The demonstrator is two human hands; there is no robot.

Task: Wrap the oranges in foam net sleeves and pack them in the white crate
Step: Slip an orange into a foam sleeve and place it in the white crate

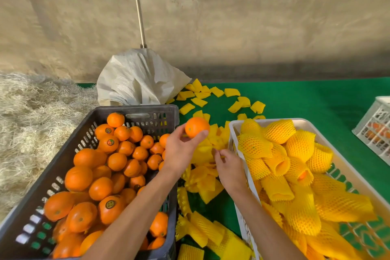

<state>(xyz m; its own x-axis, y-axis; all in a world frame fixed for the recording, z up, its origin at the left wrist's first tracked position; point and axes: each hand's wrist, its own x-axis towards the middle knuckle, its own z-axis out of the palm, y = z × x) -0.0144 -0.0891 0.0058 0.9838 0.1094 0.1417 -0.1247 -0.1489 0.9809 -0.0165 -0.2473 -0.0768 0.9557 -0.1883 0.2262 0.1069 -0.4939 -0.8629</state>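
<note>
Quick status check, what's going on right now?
Left hand holds bare orange. Right hand picks at loose foam sleeves. White crate part full. Nothing blocking.

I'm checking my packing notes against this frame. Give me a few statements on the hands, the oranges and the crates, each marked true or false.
1. The left hand holds a bare orange. True.
2. The right hand rests inside the white crate. False: it reaches into the loose foam net sleeves beside it.
3. The dark crate holds unwrapped oranges. True.
4. The white crate holds only bare oranges. False: sleeved ones.
</note>
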